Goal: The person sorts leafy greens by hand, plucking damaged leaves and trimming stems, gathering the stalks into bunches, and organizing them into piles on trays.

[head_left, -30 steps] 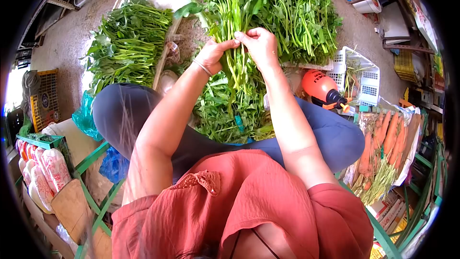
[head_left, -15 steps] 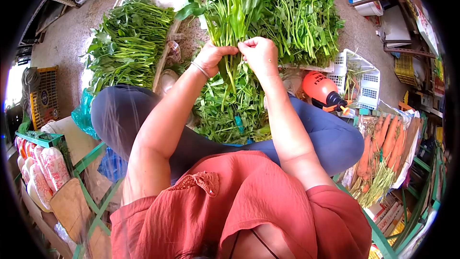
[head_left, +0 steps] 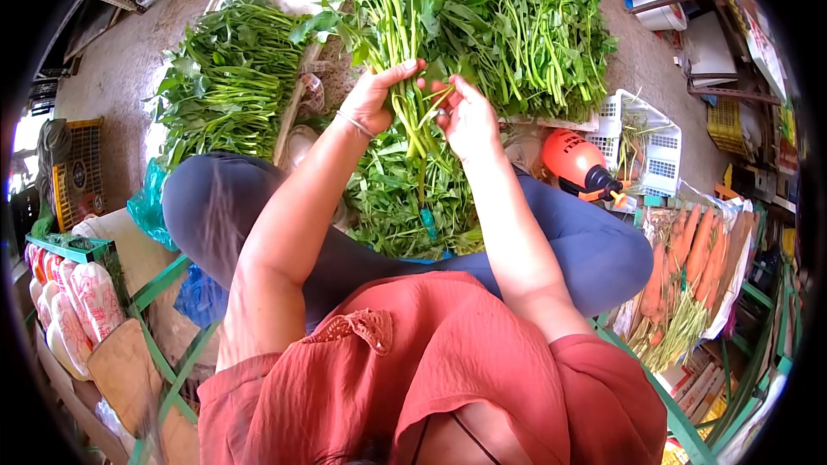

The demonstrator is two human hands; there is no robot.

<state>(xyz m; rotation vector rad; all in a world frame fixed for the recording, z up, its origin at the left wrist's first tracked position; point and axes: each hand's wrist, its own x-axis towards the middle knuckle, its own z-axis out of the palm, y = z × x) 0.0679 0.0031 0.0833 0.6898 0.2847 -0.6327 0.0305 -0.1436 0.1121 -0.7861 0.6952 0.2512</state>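
Observation:
My left hand (head_left: 370, 102), with a bracelet at the wrist, is wrapped round a bunch of water spinach (head_left: 392, 26). The leafy ends point away from me and the cut stems hang below the fist. Beside it, my right hand (head_left: 471, 125) pinches a thin stem (head_left: 442, 95) between thumb and fingers, close to the bunch's right side. Beneath both hands, a heap of loose leaves (head_left: 405, 202) lies between my crossed legs.
Piles of greens lie at left (head_left: 237, 77) and right (head_left: 534, 43). An orange spray bottle (head_left: 573, 155) stands by my right knee, beside a white plastic basket (head_left: 663, 142). Carrots (head_left: 702, 250) lie at the right; wrapped packs (head_left: 90, 293) sit at the left.
The bunch has shifted slightly left in my left hand, and more of its stem ends show below. My right hand has moved a little down and turned, drawing a thin stem aside.

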